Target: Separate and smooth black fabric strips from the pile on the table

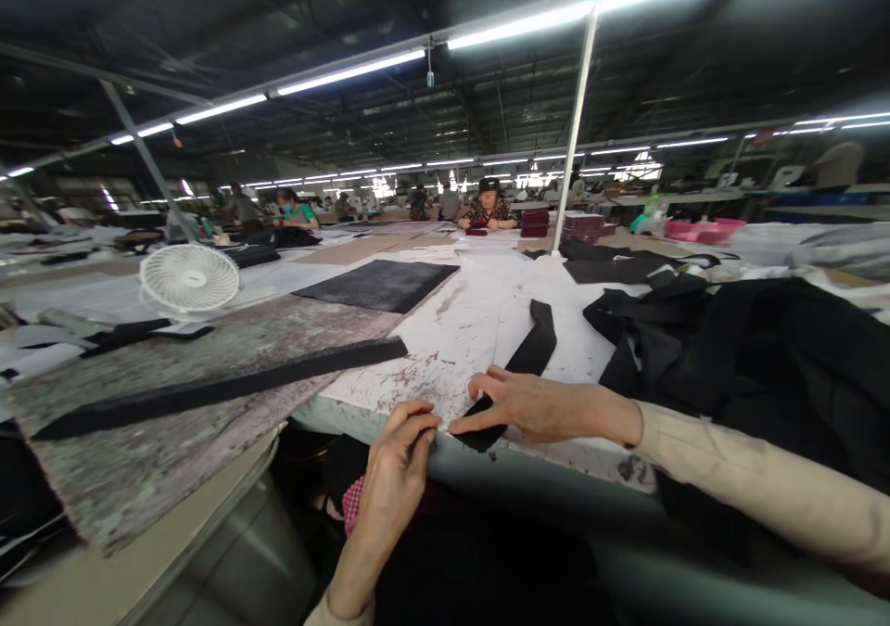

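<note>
A black fabric strip point(534, 346) lies on the white worktop point(445, 357), bent near its far end and reaching the table's front edge. My right hand point(539, 405) rests on the near part of this strip, fingers apart, with one fingertip low by the table edge. Just left of it, at the edge, my left hand point(398, 466) has its thumb and fingers pinched together. Whatever sits between those fingertips is too small to make out. Another long black strip point(236, 380) lies to the left on a worn, mottled board point(209, 348).
A heap of black fabric point(751, 357) fills the right side. A black sheet point(379, 285) lies on the board's far end, and a white fan point(189, 278) stands at left. A white pole point(576, 134) rises from the table. Across it sits a person point(489, 209) near dark red stacks point(534, 223).
</note>
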`<state>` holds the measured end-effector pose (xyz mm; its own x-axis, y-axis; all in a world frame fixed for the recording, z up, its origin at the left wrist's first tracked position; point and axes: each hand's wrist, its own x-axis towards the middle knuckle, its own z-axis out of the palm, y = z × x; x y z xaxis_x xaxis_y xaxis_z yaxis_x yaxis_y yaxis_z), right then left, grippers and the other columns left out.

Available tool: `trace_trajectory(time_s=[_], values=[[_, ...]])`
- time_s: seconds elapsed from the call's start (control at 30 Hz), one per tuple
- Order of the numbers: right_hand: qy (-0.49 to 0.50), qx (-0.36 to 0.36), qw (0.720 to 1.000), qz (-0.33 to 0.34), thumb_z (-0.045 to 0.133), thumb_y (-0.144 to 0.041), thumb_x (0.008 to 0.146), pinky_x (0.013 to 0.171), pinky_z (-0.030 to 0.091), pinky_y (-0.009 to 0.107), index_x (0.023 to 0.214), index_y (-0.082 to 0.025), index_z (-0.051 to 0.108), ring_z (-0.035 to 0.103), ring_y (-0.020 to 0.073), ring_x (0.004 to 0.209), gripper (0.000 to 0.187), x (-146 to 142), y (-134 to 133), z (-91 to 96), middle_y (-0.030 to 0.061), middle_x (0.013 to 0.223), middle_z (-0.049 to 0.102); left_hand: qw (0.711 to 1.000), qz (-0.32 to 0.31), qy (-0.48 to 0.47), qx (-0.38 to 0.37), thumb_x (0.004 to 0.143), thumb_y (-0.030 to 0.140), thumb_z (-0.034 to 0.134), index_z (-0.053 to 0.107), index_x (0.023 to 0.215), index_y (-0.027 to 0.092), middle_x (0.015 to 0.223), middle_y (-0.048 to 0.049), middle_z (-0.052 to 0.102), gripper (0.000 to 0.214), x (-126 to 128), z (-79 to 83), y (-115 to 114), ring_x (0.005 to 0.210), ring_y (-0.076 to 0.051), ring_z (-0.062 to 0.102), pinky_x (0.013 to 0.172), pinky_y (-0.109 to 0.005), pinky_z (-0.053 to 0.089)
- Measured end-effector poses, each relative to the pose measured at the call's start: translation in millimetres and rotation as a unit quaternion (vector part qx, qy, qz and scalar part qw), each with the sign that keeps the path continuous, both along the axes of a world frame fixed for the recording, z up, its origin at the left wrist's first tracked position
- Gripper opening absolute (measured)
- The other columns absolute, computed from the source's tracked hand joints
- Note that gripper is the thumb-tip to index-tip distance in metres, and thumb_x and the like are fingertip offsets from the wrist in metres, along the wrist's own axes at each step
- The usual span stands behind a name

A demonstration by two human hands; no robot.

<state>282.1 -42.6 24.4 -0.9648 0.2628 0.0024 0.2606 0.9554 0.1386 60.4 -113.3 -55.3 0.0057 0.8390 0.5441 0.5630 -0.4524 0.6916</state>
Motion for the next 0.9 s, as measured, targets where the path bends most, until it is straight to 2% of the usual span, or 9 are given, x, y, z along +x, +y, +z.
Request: trace_trajectory(time_s=[0.13, 0.27, 0.37, 0.47, 0.57, 0.7, 0.77, 0.83, 0.9], values=[[0.026, -0.035, 0.999, -0.007, 0.043, 0.005, 0.077, 0.085, 0.043, 0.035, 0.14, -0.037, 0.04, 0.045, 0.0209, 0.099, 0.076, 2, -2, 2.3, 0.0091, 0.116, 0.045, 0.998, -0.025, 0.057, -0.005, 0.081, 0.024, 0.059, 0.063, 0.109, 0.023, 0.118, -0.0075, 0.057, 0.028, 4, -5.2, -1, 0.11, -0.023, 0.055, 0.094, -0.038, 0.049], [0.095, -0.141, 0.985, -0.036, 0.047, 0.004, 0.076, 0.085, 0.045, 0.029, 0.141, -0.028, 0.036, 0.05, 0.0173, 0.103, 0.073, 4, -3, 3.2, 0.0103, 0.129, 0.04, 0.994, 0.032, 0.082, 0.066, 0.082, 0.024, 0.059, 0.06, 0.118, 0.022, 0.111, -0.0082, 0.061, 0.036, 12, -17.5, 6, 0.106, -0.024, 0.056, 0.093, -0.042, 0.048], [0.152, -0.183, 0.97, -0.051, 0.049, 0.0, 0.08, 0.088, 0.045, 0.03, 0.133, -0.015, 0.039, 0.052, 0.0161, 0.1, 0.057, 3, -1, -0.8, 0.0138, 0.127, 0.044, 0.987, 0.033, 0.098, 0.12, 0.084, 0.02, 0.053, 0.066, 0.112, 0.025, 0.109, -0.0076, 0.064, 0.031, 16, -20.9, 13, 0.101, -0.023, 0.057, 0.087, -0.04, 0.049], [0.164, -0.146, 0.975, -0.033, 0.053, -0.007, 0.081, 0.103, 0.036, 0.038, 0.132, -0.013, 0.043, 0.044, 0.0215, 0.116, 0.052, 0, 2, -5.4, 0.0138, 0.127, 0.048, 0.984, -0.028, 0.106, 0.138, 0.086, 0.019, 0.051, 0.072, 0.094, 0.028, 0.102, -0.0054, 0.068, 0.025, 16, -11.8, 11, 0.095, -0.022, 0.059, 0.081, -0.036, 0.05], [0.14, -0.12, 0.983, -0.008, 0.055, -0.018, 0.085, 0.106, 0.031, 0.04, 0.137, -0.015, 0.042, 0.04, 0.0235, 0.122, 0.053, -2, 1, -4.1, 0.0126, 0.127, 0.052, 0.993, -0.091, 0.033, 0.067, 0.087, 0.026, 0.052, 0.072, 0.087, 0.026, 0.093, -0.0046, 0.07, 0.02, 3, 2.8, -5, 0.09, -0.02, 0.061, 0.078, -0.031, 0.05], [0.095, -0.15, 0.984, -0.027, 0.054, -0.029, 0.09, 0.09, 0.042, 0.032, 0.138, -0.02, 0.043, 0.054, 0.0202, 0.102, 0.05, -4, -15, 9.1, 0.0118, 0.116, 0.055, 0.978, -0.133, -0.1, -0.129, 0.088, 0.045, 0.049, 0.071, 0.091, 0.022, 0.064, -0.0017, 0.065, 0.031, -43, 5.5, -38, 0.064, -0.017, 0.061, 0.069, -0.028, 0.049], [0.067, -0.156, 0.985, -0.034, 0.056, -0.028, 0.089, 0.079, 0.045, 0.028, 0.136, -0.025, 0.045, 0.058, 0.0177, 0.089, 0.048, -2, -27, 14.5, 0.0092, 0.114, 0.055, 0.965, -0.135, -0.111, -0.197, 0.085, 0.054, 0.049, 0.071, 0.086, 0.021, 0.071, -0.004, 0.068, 0.04, -73, -5.3, -55, 0.064, -0.017, 0.061, 0.069, -0.029, 0.049], [0.048, -0.141, 0.988, -0.04, 0.057, -0.025, 0.087, 0.072, 0.045, 0.027, 0.13, -0.03, 0.05, 0.059, 0.0166, 0.084, 0.043, 1, -38, 14.2, 0.0068, 0.118, 0.054, 0.958, -0.121, -0.093, -0.241, 0.081, 0.059, 0.052, 0.071, 0.079, 0.02, 0.078, -0.0054, 0.069, 0.043, -101, -24.0, -69, 0.071, -0.018, 0.062, 0.072, -0.029, 0.048], [0.062, -0.114, 0.99, -0.057, 0.057, -0.023, 0.086, 0.069, 0.045, 0.027, 0.12, -0.033, 0.057, 0.06, 0.0165, 0.082, 0.035, 6, -47, 7.6, 0.0046, 0.121, 0.053, 0.947, -0.106, -0.076, -0.294, 0.08, 0.06, 0.053, 0.069, 0.075, 0.021, 0.07, -0.0024, 0.065, 0.042, -123, -48.4, -82, 0.066, -0.016, 0.059, 0.069, -0.028, 0.047]])
